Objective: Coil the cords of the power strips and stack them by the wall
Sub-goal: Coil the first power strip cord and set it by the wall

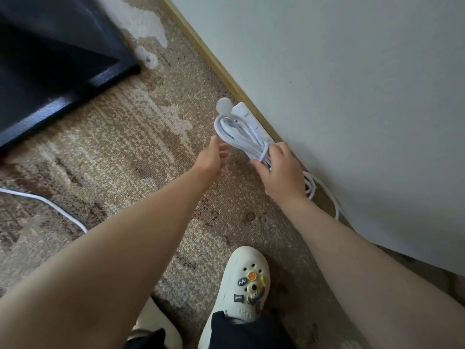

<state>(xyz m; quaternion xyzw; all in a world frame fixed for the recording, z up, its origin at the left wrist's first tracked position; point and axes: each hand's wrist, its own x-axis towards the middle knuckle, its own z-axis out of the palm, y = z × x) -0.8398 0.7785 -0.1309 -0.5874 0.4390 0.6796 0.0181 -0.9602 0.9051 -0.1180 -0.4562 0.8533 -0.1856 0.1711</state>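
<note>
A white power strip lies on the carpet along the skirting of the wall. Its white cord is coiled in a bundle on top, with the round plug at the far end. My right hand grips the near end of the bundle, fingers curled round the cord loops. My left hand hovers just left of the bundle, fingers loose and holding nothing. More white cord loops lie by the wall behind my right wrist.
A dark piece of furniture stands at the upper left. Another white cord runs over the patterned carpet at the left. My white clog is planted near the bottom centre.
</note>
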